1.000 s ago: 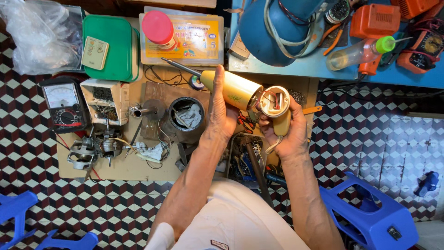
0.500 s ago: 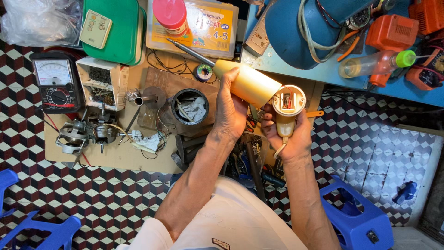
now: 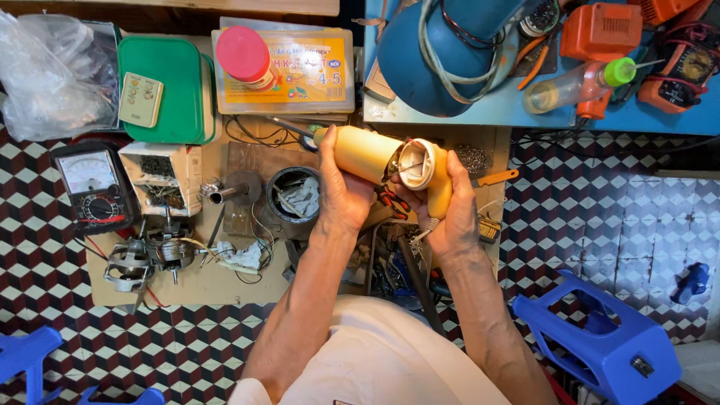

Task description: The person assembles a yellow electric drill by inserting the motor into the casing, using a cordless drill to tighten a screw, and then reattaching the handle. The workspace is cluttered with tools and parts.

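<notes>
Hands grip the yellow appliance body (image 3: 390,161) between them: left hand (image 3: 341,191) barrel, right hand (image 3: 450,210) handle.

Bare forearms, left hand (image 3: 341,187) & right hand (image 3: 450,217) ungloved; white short-sleeve shirt (image 3: 375,360).

Cream-yellow hair dryer (image 3: 379,156), rear cap off (inner wiring exposed), lying sideways, raised above the cluttered workboard

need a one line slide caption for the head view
Left hand and right hand hold an opened yellow hair dryer over a cluttered repair board, analog multimeter at left.
</notes>
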